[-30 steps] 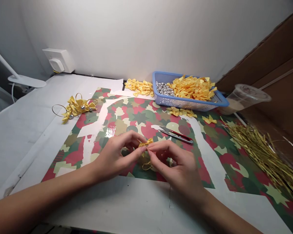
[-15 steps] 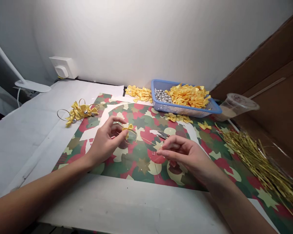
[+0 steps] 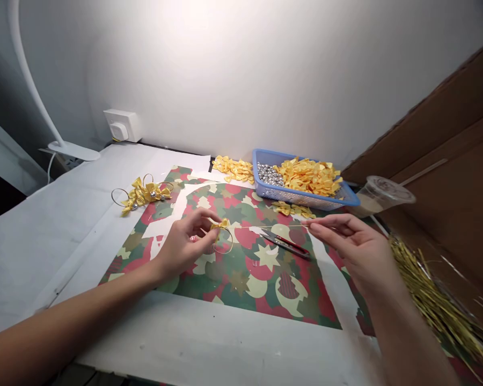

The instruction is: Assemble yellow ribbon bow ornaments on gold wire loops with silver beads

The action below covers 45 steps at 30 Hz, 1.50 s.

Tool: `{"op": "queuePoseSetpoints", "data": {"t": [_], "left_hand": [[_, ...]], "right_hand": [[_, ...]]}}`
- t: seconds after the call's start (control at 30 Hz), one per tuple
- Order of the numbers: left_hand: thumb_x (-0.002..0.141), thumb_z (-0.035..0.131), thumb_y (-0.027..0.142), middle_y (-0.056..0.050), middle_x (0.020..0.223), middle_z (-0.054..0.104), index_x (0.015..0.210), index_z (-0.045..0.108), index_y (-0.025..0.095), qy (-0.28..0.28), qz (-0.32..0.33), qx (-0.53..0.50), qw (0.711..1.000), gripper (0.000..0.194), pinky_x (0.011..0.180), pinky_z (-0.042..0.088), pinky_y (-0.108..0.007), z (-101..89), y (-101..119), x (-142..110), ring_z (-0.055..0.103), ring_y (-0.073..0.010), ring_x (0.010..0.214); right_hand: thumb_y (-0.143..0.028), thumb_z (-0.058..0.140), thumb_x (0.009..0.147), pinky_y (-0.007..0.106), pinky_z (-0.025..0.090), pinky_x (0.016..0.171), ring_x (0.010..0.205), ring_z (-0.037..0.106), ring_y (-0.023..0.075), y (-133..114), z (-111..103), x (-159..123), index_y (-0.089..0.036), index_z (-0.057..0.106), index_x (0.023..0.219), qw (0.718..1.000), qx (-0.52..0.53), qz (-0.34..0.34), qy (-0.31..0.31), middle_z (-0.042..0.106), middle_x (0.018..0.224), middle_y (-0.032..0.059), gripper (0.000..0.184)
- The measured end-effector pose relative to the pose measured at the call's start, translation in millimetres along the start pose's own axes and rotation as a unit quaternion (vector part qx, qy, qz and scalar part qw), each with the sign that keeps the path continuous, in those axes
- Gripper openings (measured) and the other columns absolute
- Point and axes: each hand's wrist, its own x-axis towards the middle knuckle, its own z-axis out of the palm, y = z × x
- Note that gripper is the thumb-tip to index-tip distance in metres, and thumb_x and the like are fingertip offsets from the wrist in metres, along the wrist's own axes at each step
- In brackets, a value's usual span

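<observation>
Your left hand (image 3: 189,236) pinched a yellow bow (image 3: 222,223) between thumb and fingers, above the patterned sheet (image 3: 261,279), with a thin gold ring (image 3: 232,242) showing just below the bow. Your right hand (image 3: 356,249) was closed at the fingertips on the other end of a fine yellow strand (image 3: 273,226), which ran nearly straight across to the bow. As far as showed, bow and ring were already together, while the strand's long tail looked uncut and the snips (image 3: 286,244) lay near it on the sheet, in neither hand. Whether any bead was on this piece, I could not tell. A cluster of bows (image 3: 143,195), which looked finished, lay well to the left. Plenty seemed left: silver beads (image 3: 269,174) and loose bows (image 3: 310,177) in the blue basket (image 3: 349,197), more bows (image 3: 234,169) beside it
</observation>
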Motion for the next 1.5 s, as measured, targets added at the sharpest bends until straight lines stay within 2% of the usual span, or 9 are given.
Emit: {"op": "queuePoseSetpoints", "data": {"t": [0.1,0.2,0.33,0.5,0.73,0.97,1.07,1.23,1.5], "left_hand": [[0.084,0.057,0.022,0.002,0.064,0.061,0.092,0.057,0.018,-0.021,0.018,0.028,0.999,0.009,0.051,0.054,-0.020,0.8,0.9,-0.7,0.058,-0.0093,0.054],[0.086,0.055,0.024,0.000,0.069,0.063,0.091,0.058,0.017,-0.047,0.023,0.062,0.997,0.009,0.052,0.053,-0.020,1.5,0.8,-1.7,0.059,-0.0092,0.056],[0.087,0.053,0.025,-0.002,0.073,0.065,0.087,0.060,0.016,-0.077,-0.005,0.077,0.994,0.011,0.053,0.052,-0.020,3.2,-1.5,-3.4,0.061,-0.0103,0.062],[0.082,0.054,0.023,-0.001,0.070,0.063,0.080,0.058,0.016,-0.073,-0.023,0.063,0.995,0.008,0.051,0.052,-0.019,7.8,-0.2,-3.5,0.059,-0.0091,0.058],[0.079,0.060,0.024,0.000,0.071,0.062,0.078,0.055,0.017,-0.070,-0.069,0.020,0.995,0.009,0.055,0.054,-0.019,11.1,1.6,-5.4,0.061,-0.0087,0.060],[0.077,0.068,0.031,-0.001,0.071,0.070,0.090,0.056,0.018,-0.061,-0.157,-0.039,0.985,0.022,0.064,0.056,-0.023,12.6,3.4,-5.1,0.068,-0.0133,0.067],[0.075,0.070,0.032,-0.003,0.075,0.072,0.085,0.061,0.017,-0.060,-0.190,-0.053,0.979,0.020,0.068,0.055,-0.023,13.6,4.6,-5.9,0.069,-0.0148,0.073],[0.074,0.071,0.033,-0.004,0.077,0.071,0.077,0.063,0.016,-0.064,-0.226,-0.097,0.967,0.019,0.066,0.053,-0.023,16.0,5.5,-8.1,0.068,-0.0153,0.074],[0.070,0.074,0.029,-0.001,0.068,0.065,0.067,0.058,0.015,-0.029,-0.264,-0.164,0.950,0.022,0.060,0.048,-0.020,20.1,6.2,-10.9,0.063,-0.0105,0.065]], "right_hand": [[-0.036,0.086,0.056,0.037,0.058,0.083,0.085,0.070,0.0212,-1.9,6.1,-1.8,-0.026,0.067,0.069,0.994,0.079,-0.040,0.066,0.072,0.078,0.0000,0.025],[-0.032,0.089,0.049,0.039,0.058,0.082,0.083,0.070,0.0212,-9.2,11.6,-4.5,-0.025,0.065,0.064,0.981,0.140,-0.068,0.114,0.070,0.073,-0.0020,0.029],[-0.027,0.091,0.037,0.027,0.059,0.072,0.070,0.070,0.0147,-19.3,14.0,-8.0,-0.021,0.062,0.058,0.966,0.206,-0.080,0.135,0.068,0.064,-0.0058,0.036],[-0.021,0.090,0.042,0.017,0.056,0.068,0.066,0.067,0.0078,-19.7,12.7,-11.8,-0.020,0.056,0.056,0.963,0.252,-0.069,0.059,0.065,0.062,-0.0087,0.037],[-0.019,0.087,0.053,0.015,0.054,0.065,0.059,0.062,0.0047,-14.9,26.2,-26.3,-0.020,0.049,0.059,0.971,0.229,-0.045,-0.055,0.061,0.064,-0.0080,0.038],[-0.027,0.082,0.064,0.024,0.057,0.064,0.069,0.068,0.0145,-2.9,50.0,-49.0,-0.021,0.059,0.070,0.977,0.124,0.016,-0.173,0.067,0.069,-0.0009,0.025],[-0.031,0.079,0.068,0.028,0.058,0.062,0.070,0.069,0.0180,0.9,61.3,-58.7,-0.020,0.062,0.073,0.980,0.092,0.015,-0.178,0.069,0.071,0.0019,0.021],[-0.036,0.077,0.069,0.029,0.058,0.064,0.070,0.068,0.0175,5.1,75.7,-70.0,-0.020,0.062,0.070,0.987,0.055,0.005,-0.154,0.070,0.072,0.0030,0.022],[-0.036,0.075,0.071,0.027,0.058,0.062,0.068,0.068,0.0164,9.4,80.3,-74.0,-0.021,0.057,0.067,0.987,0.056,0.003,-0.154,0.071,0.073,0.0027,0.024]]}}
